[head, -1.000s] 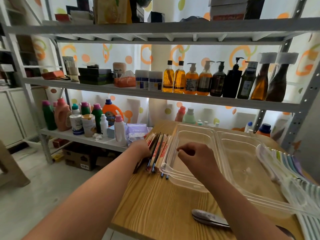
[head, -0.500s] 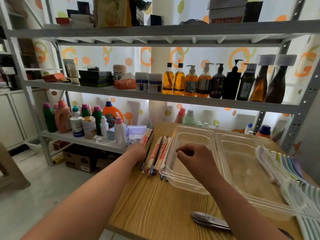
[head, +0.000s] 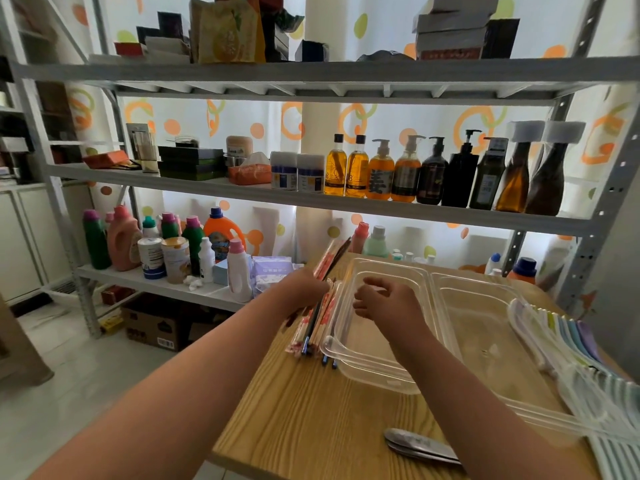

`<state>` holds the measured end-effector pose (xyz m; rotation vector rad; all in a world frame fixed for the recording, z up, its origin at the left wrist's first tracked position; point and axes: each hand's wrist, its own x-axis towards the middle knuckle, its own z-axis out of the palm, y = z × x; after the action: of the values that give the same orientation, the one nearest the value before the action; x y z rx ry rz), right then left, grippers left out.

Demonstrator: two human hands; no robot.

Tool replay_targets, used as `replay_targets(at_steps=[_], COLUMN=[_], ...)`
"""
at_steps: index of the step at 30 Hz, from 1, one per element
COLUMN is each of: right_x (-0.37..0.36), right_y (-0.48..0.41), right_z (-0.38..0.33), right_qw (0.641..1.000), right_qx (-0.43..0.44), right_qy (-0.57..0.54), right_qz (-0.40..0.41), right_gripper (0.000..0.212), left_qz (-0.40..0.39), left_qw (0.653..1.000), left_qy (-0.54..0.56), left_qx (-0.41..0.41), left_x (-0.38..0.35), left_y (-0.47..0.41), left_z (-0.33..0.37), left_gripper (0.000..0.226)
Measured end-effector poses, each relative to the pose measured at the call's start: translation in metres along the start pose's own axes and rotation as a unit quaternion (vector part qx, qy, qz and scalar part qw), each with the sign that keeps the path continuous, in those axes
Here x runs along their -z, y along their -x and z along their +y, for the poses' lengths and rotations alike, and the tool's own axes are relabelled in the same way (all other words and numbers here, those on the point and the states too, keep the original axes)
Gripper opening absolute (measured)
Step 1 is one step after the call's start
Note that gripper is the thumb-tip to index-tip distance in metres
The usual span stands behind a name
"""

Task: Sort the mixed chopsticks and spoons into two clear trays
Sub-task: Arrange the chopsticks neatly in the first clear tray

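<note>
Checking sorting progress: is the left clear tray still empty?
Empty: the left clear plastic tray holds nothing; only the right hand hovers over it.

One head camera looks forward and down, close above the wooden table (head: 311, 420), facing the metal shelf (head: 311, 199) (a wide-angle view, edges bent).

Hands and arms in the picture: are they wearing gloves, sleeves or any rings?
No. Both the left hand and the right hand are bare, with no gloves, rings, watch or bracelet showing. The forearms are bare too; no sleeve reaches into view.
</note>
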<state>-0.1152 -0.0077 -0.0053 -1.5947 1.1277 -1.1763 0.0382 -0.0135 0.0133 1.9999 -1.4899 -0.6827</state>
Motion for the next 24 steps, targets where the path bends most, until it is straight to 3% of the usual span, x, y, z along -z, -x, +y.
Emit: replay_targets(at_steps=[3, 6, 10, 15, 18, 24], right_x=[-0.001, 0.003, 0.011, 0.017, 0.021, 0.02], right_y=[-0.01, -0.017, -0.025, -0.036, -0.045, -0.062], right_z=[-0.004, -0.012, -0.012, -0.004, -0.005, -0.004], right_qw=[0.989, 0.96, 0.96, 0.964, 0.967, 0.973], right_qx=[-0.088, -0.151, -0.169, -0.185, -0.173, -0.119], right_qy=[-0.116, -0.235, -0.221, -0.184, -0.179, -0.172], right_qz=[0.009, -0.007, 0.025, 0.053, 0.054, 0.096], right_gripper=[0.034, 0.029, 0.035, 0.027, 0.022, 0.029], left_qz=[-0.026, -0.081, -0.117, -0.158, -0.11, 0.083], left_qw=[0.999, 0.994, 0.983, 0.975, 0.977, 0.968], left_qy=[0.007, 0.023, 0.033, 0.033, 0.09, 0.198], left_qx=[-0.032, -0.072, -0.136, -0.15, -0.161, -0.127], left_x=[-0.006, -0.017, -0.032, -0.032, -0.024, -0.014], left_y=[0.002, 0.012, 0.024, 0.021, 0.014, -0.011], left_z=[0.016, 0.032, 0.046, 0.044, 0.035, 0.003], left_gripper=[0.031, 0.029, 0.012, 0.031, 0.032, 0.017])
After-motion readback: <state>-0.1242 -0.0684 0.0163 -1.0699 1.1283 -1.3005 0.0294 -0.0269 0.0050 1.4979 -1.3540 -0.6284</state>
